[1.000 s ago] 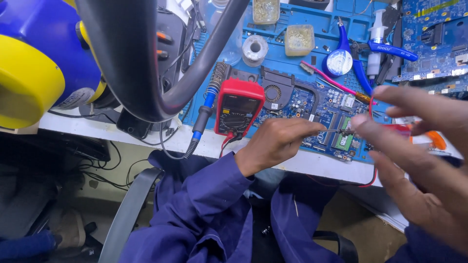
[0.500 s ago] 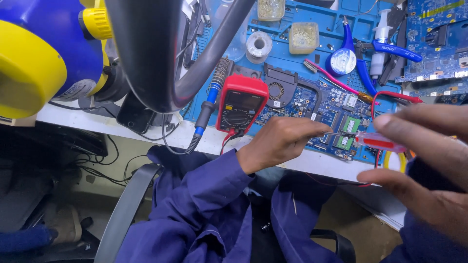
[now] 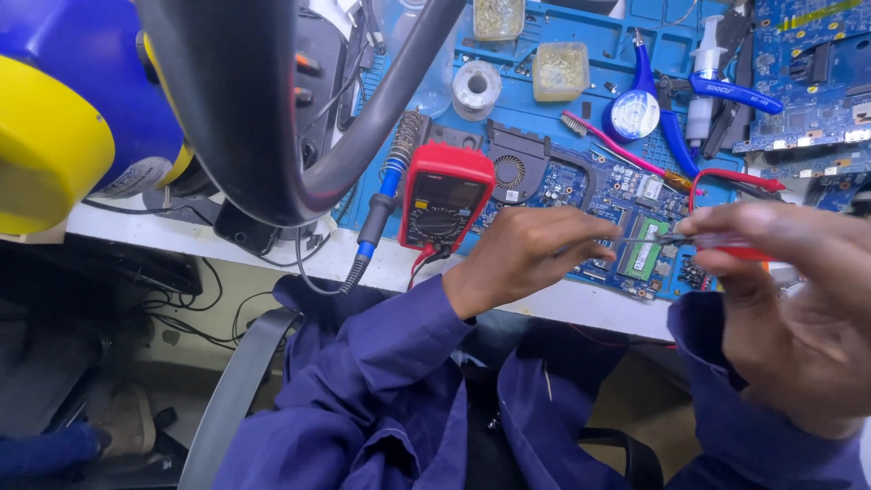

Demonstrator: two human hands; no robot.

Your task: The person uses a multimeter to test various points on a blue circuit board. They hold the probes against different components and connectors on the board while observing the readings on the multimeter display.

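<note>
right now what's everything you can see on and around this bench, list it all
circuit board: one, blue-green, on the blue mat under the hands
memory module: one, green, seated in the board
multimeter: one, red, left of the board
soldering iron: one, blue and black handle, left of the multimeter
solder spool: one, grey, top of the mat
small tubs: two, clear, top of the mat
brush: one, pink handle, above the board
pliers: one, blue handles, upper right
work mat: one, blue, covers the bench
curved arm: one, black, foreground left
left hand: knuckles down, resting on the board
right hand: holds a red-handled probe with its tip towards the board
</note>
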